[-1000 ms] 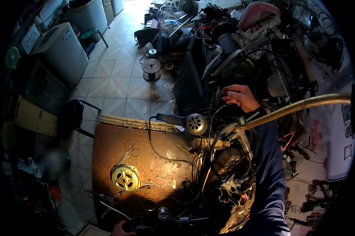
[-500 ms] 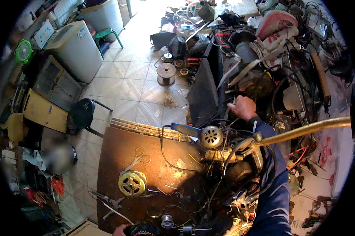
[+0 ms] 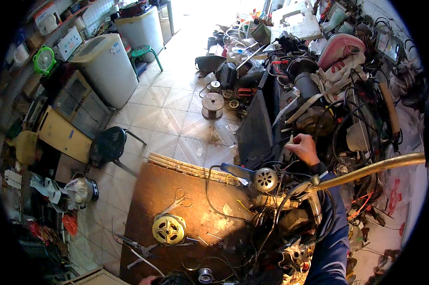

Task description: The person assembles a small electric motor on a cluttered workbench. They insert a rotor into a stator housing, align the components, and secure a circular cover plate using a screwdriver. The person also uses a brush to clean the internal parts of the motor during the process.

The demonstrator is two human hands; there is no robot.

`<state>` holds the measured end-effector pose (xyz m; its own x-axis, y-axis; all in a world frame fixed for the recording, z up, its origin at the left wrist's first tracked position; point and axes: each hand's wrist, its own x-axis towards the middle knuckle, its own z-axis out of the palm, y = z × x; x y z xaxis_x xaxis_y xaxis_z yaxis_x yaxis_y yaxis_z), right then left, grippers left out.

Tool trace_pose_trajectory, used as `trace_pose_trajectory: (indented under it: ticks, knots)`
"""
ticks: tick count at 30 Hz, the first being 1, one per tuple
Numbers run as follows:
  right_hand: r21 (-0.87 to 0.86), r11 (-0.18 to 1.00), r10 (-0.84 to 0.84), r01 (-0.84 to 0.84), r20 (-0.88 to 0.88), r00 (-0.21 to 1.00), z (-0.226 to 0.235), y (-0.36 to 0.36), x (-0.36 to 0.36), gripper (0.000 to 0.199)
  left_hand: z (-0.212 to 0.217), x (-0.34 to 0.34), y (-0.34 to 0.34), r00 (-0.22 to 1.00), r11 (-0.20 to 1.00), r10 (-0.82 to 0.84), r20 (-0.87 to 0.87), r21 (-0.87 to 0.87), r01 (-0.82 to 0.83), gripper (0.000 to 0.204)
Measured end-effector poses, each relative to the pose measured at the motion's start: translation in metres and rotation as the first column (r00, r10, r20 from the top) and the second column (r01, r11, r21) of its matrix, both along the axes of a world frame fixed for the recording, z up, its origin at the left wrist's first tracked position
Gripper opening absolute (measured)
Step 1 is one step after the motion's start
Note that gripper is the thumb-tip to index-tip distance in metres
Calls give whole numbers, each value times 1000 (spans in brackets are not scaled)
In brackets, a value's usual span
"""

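Observation:
My right hand [image 3: 303,149] reaches over the cluttered bench on the right, its fingers pinched on a small pale piece [image 3: 291,140] whose kind I cannot make out. At the bottom edge only a bit of my left hand [image 3: 150,280] shows, beside a dark round part [image 3: 179,277]; its fingers are hidden. On the brown board [image 3: 143,209] lie a yellow metal motor cover [image 3: 169,230], scissors [image 3: 179,200], pliers [image 3: 137,249], several loose screws [image 3: 203,240] and a spool of wire [image 3: 205,275].
A brass-coloured lamp arm [image 3: 371,169] crosses above my right forearm. A blue-handled tool [image 3: 236,170] and a round slotted metal head [image 3: 265,180] stand near tangled cables. A dark panel [image 3: 254,133] rises by the bench. A black stool [image 3: 108,142] and a cable reel [image 3: 212,104] stand on the floor.
The view has shifted, so the scene sits lower and further right. My right hand has turned, and a pale piece now shows between its fingertips. Less of my left hand is visible.

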<state>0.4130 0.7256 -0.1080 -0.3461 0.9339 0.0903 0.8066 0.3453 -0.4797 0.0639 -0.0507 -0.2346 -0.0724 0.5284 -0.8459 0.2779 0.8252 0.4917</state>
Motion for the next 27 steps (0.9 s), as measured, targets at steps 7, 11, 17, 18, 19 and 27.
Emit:
trace_pose_trajectory:
  ticks: [7, 11, 17, 18, 19, 27]
  knots:
    - [-116, 993, -51, -37, -676, 735, 26, -27, -11, 16, 27, 8, 6, 999, 998, 50, 10, -25, -49, 107]
    - [-167, 975, -224, 149, -734, 642, 22, -45, 78, 20, 65, 4, 42, 994, 995, 60, 90, 78, -67, 96]
    - [-244, 880, -472, 408, -342, 813, -2, -141, 165, 33, 78, 13, 57, 962, 946, 148, 229, 252, -205, 64]
    - [-180, 905, -426, 386, -356, 831, -7, -167, 209, 32, 78, 11, 63, 932, 915, 170, 321, 299, -270, 61]
    - [-233, 902, -431, 363, -461, 776, -14, -205, 237, 32, 98, 13, 79, 796, 892, 324, 512, 117, -438, 56]
    - [-473, 727, -668, 498, -657, 351, 45, -456, 161, 32, 55, 6, 56, 976, 951, 71, 206, 281, -128, 50]
